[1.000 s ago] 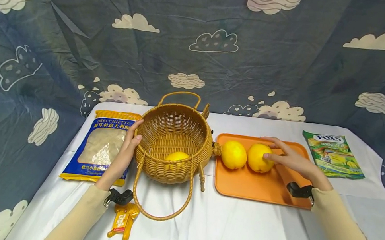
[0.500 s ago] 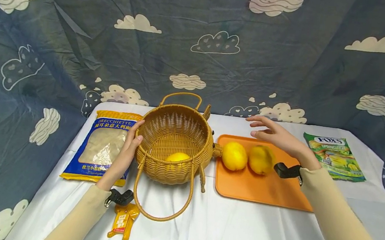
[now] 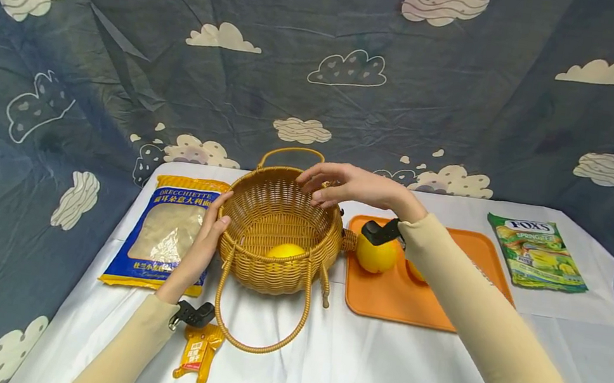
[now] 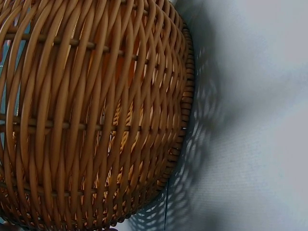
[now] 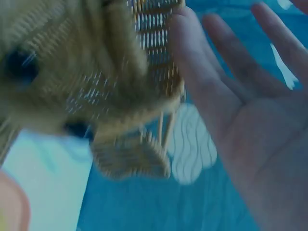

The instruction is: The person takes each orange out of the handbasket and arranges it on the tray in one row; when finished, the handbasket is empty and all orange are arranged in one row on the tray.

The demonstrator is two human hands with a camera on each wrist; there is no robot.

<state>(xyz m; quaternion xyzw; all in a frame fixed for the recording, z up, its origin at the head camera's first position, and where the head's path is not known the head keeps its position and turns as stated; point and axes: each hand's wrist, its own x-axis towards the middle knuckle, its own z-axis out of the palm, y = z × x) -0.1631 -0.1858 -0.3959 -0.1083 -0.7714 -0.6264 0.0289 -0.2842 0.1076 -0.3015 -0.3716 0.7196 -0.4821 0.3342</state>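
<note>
So I'm watching this person at a white-covered tabletop. The left grip rests against the near side of a wicker basket, fingers fairly straight, thumb by the rim, not really wrapped around it. The right grip hangs over the basket's far right edge, palm side down, fingers a bit bent and spread wide, nothing held; can't tell if the tips touch the wicker. That arm reaches diagonally across an orange tray, which sits below and to the right of the right grip. One yellow fruit lies in the basket, between the two grips and lower than the right. Two more are on the tray under that wrist and sleeve, partly hidden. Just left of the left grip there's a blue-and-yellow pasta bag.
</note>
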